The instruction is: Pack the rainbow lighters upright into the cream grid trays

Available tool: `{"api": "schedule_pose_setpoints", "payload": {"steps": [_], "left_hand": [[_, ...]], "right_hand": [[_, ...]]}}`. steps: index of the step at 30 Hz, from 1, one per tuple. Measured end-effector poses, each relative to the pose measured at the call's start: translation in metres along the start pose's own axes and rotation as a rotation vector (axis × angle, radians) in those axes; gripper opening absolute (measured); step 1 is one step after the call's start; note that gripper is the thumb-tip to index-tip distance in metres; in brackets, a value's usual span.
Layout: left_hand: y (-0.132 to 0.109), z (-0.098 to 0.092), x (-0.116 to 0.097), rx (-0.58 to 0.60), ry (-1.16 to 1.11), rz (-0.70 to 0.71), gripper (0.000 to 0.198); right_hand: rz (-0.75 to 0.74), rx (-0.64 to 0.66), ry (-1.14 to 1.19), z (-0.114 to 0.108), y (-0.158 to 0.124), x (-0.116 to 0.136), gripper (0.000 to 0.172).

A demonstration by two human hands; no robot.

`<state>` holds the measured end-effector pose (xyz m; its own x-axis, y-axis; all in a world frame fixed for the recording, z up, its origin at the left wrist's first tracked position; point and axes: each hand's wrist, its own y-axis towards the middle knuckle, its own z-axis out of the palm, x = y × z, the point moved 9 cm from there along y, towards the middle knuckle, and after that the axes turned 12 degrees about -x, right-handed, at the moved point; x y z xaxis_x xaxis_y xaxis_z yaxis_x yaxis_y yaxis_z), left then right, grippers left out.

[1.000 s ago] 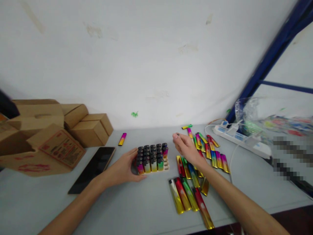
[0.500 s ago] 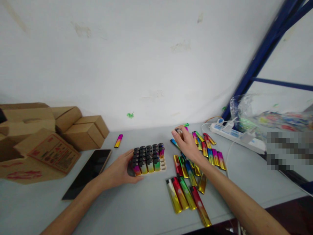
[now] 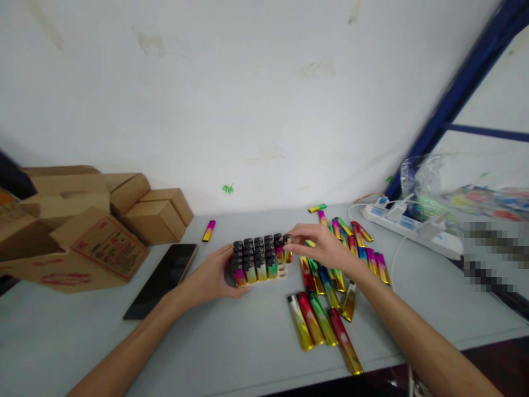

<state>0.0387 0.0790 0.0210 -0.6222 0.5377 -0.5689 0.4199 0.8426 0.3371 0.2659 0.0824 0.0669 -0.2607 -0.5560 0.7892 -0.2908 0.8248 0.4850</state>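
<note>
Fingers of right hand [image 3: 324, 247] pinched on one lighter [image 3: 288, 256], held upright at the rack's right end: black top, shiny body showing red and gold; cannot tell whether its base sits in a hole. Left hand [image 3: 206, 277] clasps the rack [image 3: 282, 271] round its left end, thumb on the near side. Nearest: four loose lighters [image 3: 324, 322], right of the rack and closer, silver, red and green fading to gold. Phone-like dark slab [image 3: 162, 281] left of rack. Rack pale, filled with upright lighters [image 3: 260, 270], black tops in rows; front bodies pink, silver, green. Scattered lighters [image 3: 331, 292] right of rack. Beyond it, leftward: open carton [image 3: 99, 248], interior hidden; pink-yellow lighter [image 3: 209, 230]. Beyond it, rightward: power strip [image 3: 417, 229], clear bag [image 3: 467, 197], coloured contents blurred.
</note>
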Motion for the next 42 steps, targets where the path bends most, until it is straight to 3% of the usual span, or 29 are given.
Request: {"api": "schedule_pose_setpoints", "payload": {"steps": [6, 10, 18, 24, 29, 31, 34, 39, 42], "left_hand": [[0.0, -0.001, -0.007, 0.016, -0.015, -0.006, 0.057], [0.0, -0.001, -0.006, 0.012, -0.042, 0.008, 0.063], [0.0, -0.001, -0.005, 0.015, -0.035, 0.018, 0.064], [-0.001, -0.002, -0.005, 0.019, -0.017, 0.001, 0.063], [0.001, -0.002, -0.001, 0.021, -0.006, 0.012, 0.061], [0.001, -0.001, 0.0, 0.024, 0.004, 0.013, 0.057], [0.001, -0.001, 0.0, 0.017, 0.011, 0.015, 0.054], [0.001, -0.001, 0.001, 0.009, 0.005, 0.026, 0.058], [0.0, 0.0, 0.002, 0.011, 0.012, 0.031, 0.059]], "right_hand": [[0.163, -0.049, 0.092, 0.005, -0.006, -0.029, 0.028], [0.187, -0.025, 0.062, 0.006, -0.007, -0.03, 0.026], [0.114, 0.032, -0.056, 0.01, -0.005, -0.017, 0.018], [0.048, 0.011, -0.159, 0.02, -0.006, -0.015, 0.023], [-0.019, 0.064, -0.23, 0.011, -0.003, -0.012, 0.03], [-0.026, 0.006, -0.321, -0.005, 0.002, -0.021, 0.031], [-0.022, -0.197, -0.64, -0.04, 0.011, -0.046, 0.032], [0.095, -0.137, -0.995, -0.054, 0.018, -0.105, 0.044], [0.132, -0.08, -1.072, -0.053, 0.019, -0.119, 0.048]]}}
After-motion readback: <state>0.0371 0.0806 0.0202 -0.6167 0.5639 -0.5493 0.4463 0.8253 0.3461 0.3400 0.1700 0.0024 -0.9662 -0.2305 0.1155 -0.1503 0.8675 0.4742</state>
